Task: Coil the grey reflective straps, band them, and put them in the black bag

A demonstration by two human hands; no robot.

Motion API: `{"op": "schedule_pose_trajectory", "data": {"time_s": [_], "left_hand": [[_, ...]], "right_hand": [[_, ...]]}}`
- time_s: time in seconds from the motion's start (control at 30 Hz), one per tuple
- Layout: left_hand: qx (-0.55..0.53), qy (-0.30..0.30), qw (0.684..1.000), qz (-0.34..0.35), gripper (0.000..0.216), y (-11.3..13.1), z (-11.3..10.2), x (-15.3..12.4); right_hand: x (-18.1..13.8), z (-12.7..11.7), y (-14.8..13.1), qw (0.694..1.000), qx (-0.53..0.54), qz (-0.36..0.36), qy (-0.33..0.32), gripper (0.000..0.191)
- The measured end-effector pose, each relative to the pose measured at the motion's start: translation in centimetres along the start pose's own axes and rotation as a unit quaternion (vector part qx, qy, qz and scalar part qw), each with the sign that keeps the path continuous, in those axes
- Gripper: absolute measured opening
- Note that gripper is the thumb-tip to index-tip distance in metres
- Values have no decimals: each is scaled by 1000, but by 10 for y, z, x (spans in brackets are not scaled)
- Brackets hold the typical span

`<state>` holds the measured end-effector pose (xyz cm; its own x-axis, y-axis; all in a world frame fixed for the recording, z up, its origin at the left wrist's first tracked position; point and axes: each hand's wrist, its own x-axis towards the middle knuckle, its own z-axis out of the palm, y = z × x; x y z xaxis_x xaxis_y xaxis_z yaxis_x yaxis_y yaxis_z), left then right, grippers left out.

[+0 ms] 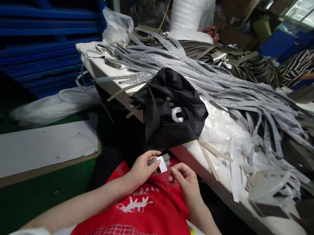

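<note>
My left hand (143,167) is closed in a pinch on a small grey and white folded strip piece (162,162), held over my red apron (141,218). My right hand (184,179) is beside it with fingers curled and pinched together; what they hold, if anything, is too small to make out. Just above both hands, a black bag (173,108) lies open on the edge of the white table (273,227), with white plastic pieces (177,114) showing inside.
A long heap of grey strips (224,88) covers the table, with darker olive strips (243,59) behind. A white foam roll (192,8) stands at the back. Blue stacked panels (39,15) fill the left. A white board (27,148) lies on the green floor.
</note>
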<state>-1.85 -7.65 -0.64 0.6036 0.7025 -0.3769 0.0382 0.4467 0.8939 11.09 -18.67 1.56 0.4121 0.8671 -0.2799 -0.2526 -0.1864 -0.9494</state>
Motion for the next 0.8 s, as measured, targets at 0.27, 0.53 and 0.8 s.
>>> {"op": "schedule_pose_trajectory", "data": {"time_s": [0.27, 0.53, 0.8], "left_hand": [[-25, 40, 998, 32, 36, -1, -13, -2], [-23, 42, 999, 27, 35, 4, -9, -3], [176, 70, 962, 196, 16, 21, -5, -13]], "right_hand": [[19, 26, 19, 998, -16, 59, -3, 47], [24, 24, 27, 996, -18, 83, -4, 47], [38, 31, 28, 999, 4, 15, -39, 37]]}}
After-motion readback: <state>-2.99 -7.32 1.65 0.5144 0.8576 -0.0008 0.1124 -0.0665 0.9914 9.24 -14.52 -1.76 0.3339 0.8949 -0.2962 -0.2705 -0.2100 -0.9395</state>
